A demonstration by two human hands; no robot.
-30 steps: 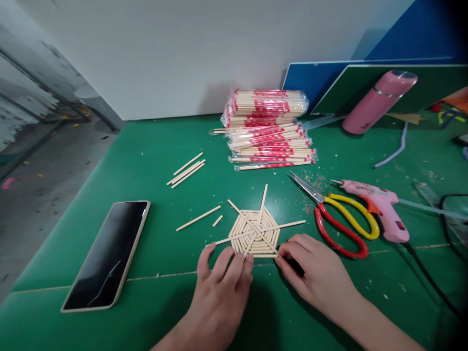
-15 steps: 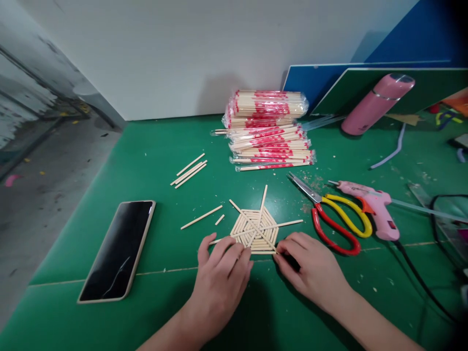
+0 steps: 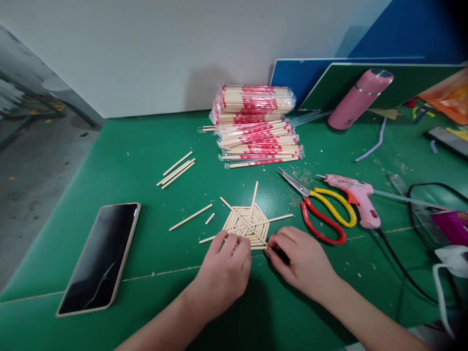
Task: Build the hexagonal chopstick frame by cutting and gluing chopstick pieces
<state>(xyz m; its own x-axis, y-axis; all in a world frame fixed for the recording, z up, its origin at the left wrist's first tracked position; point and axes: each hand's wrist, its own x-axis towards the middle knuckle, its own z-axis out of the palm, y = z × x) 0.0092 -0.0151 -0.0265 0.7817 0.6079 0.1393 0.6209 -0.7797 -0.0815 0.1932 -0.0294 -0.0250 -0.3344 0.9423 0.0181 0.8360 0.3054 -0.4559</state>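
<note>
While both hands are down at its near side, the stick web (image 3: 255,224) lies flat at near centre on the green table (image 3: 120,161): pale sticks in nested rings, longer spokes crossing on top, several ends poking past the rim. Right hand (image 3: 302,258): thumb and forefinger pinching the web's near right corner, at a spoke's end, other fingers curled. Left hand (image 3: 224,273): bent fingers bunched over the web's near left part, covering some of it; fingertips hidden, cannot tell whether they pinch or just press. One spoke end sticks out just beyond that hand, to the left.

Left of the web, near it: one loose stick (image 3: 190,217) and a short offcut (image 3: 209,218), apart from each other. Farther off, a small group of sticks (image 3: 178,169) lying roughly parallel. Near left: phone (image 3: 99,258), screen up and dark, pale case.

Far centre: wrapped chopsticks (image 3: 258,126) piled up, clear film with red print. Right of the web: scissors (image 3: 306,192), red and yellow handles, blades pointing far left. Just right of them, pink glue gun (image 3: 361,197) on its side. Far right: pink bottle (image 3: 360,100), tilted in view, in front of a green board (image 3: 325,90); purple strip (image 3: 381,138) nearer.
</note>
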